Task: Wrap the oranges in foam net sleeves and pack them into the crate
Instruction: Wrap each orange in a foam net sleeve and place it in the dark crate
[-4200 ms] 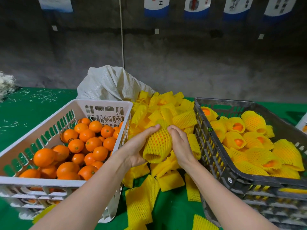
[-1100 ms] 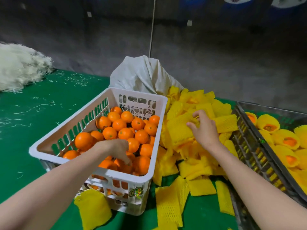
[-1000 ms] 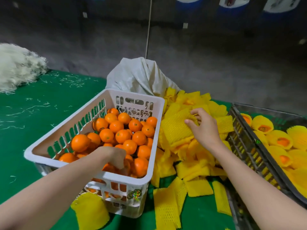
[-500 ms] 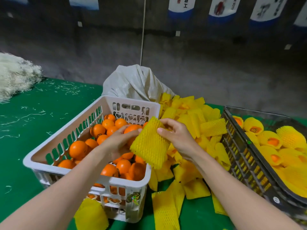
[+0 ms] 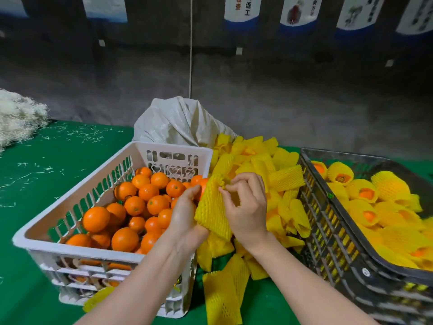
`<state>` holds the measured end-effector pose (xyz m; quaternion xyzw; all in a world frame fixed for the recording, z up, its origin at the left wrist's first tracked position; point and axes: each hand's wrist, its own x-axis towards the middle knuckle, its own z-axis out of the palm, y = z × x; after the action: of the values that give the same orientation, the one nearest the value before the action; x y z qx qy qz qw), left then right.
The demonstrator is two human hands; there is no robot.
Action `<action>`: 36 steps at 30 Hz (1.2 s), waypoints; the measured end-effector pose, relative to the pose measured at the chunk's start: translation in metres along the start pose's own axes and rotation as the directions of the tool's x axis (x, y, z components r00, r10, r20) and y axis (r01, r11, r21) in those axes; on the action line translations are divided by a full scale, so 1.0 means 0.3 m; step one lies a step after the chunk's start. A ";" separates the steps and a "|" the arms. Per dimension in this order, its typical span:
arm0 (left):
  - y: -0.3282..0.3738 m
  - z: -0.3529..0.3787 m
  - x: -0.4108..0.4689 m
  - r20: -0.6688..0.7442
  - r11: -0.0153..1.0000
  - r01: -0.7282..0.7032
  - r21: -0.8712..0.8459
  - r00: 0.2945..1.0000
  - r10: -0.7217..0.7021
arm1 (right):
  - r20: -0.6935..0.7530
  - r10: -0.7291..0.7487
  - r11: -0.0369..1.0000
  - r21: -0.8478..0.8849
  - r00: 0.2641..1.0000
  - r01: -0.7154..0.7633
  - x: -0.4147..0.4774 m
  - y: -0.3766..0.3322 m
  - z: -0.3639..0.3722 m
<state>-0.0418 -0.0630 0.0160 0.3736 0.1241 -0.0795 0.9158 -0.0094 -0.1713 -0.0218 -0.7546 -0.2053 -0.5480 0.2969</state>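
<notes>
On the green table (image 5: 58,165), a dark crate (image 5: 332,242) of wrapped fruit (image 5: 390,186) stands right of a white basket (image 5: 82,250) of bare oranges (image 5: 96,219), with loose sleeves (image 5: 281,179) heaped between. Over the basket's right rim, the left hand (image 5: 185,221) grips an orange (image 5: 203,184) against a foam net sleeve (image 5: 212,207), whose top edge the right hand (image 5: 246,207) pinches.

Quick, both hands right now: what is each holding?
Left hand: grips an orange against the foam sleeve.
Right hand: pinches the foam sleeve's top edge.
</notes>
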 end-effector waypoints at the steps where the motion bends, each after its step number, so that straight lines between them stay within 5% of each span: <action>1: -0.013 0.004 0.006 0.001 1.000 -0.002 0.003 1.000 0.002 | 0.019 -0.010 1.000 0.023 1.000 0.010 -0.001 0.008 -0.011; 3: -0.033 0.007 0.013 0.026 0.999 0.041 -0.013 0.999 -0.040 | 0.107 0.055 0.990 0.125 0.993 -0.068 -0.001 0.022 -0.042; 5: -0.043 0.006 0.028 0.035 0.994 0.093 -0.064 0.995 -0.091 | 0.252 0.238 0.904 0.297 0.938 -0.309 0.006 0.038 -0.087; 8: -0.054 0.005 0.052 0.011 0.977 0.124 -0.174 0.992 -0.124 | 0.484 0.472 0.555 0.486 0.737 -0.675 0.042 0.070 -0.154; 11: -0.081 0.020 0.069 0.033 0.981 0.117 -0.156 0.993 -0.114 | 0.627 0.489 0.362 0.487 0.607 -0.795 0.068 0.082 -0.197; 14: -0.114 0.043 0.062 0.100 0.979 0.158 -0.126 0.984 -0.146 | 0.741 0.386 0.288 0.469 0.549 -0.835 0.060 0.046 -0.196; 17: -0.145 0.060 0.051 0.157 0.979 0.174 -0.102 0.975 -0.157 | 0.745 0.350 0.409 0.423 0.567 -0.809 0.036 0.021 -0.191; 20: -0.165 0.060 0.059 0.152 0.986 0.148 -0.079 0.979 -0.135 | 0.517 0.434 0.720 0.293 0.738 -0.629 -0.006 0.044 -0.202; 23: -0.176 0.061 0.063 0.170 0.986 0.163 -0.032 0.973 -0.156 | 0.333 0.389 0.870 0.172 0.859 -0.461 -0.016 0.075 -0.217; 30: -0.182 0.027 0.063 0.413 0.978 0.037 0.203 0.903 -0.120 | 0.323 0.482 0.771 0.285 0.814 -0.569 0.023 0.119 -0.222; 32: -0.190 0.022 0.078 0.356 0.952 -0.086 0.293 0.934 -0.025 | 0.297 0.537 0.741 0.282 0.790 -0.610 0.018 0.118 -0.223; 36: -0.233 0.064 0.064 0.166 0.948 -0.242 0.207 0.963 0.210 | 0.196 0.530 0.774 0.287 0.825 -0.565 -0.012 0.073 -0.200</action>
<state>-0.0367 -0.1270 -0.0226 0.4802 0.0049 -0.0137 0.8770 -0.0389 -0.2279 -0.0166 -0.7476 -0.0814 -0.3550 0.5553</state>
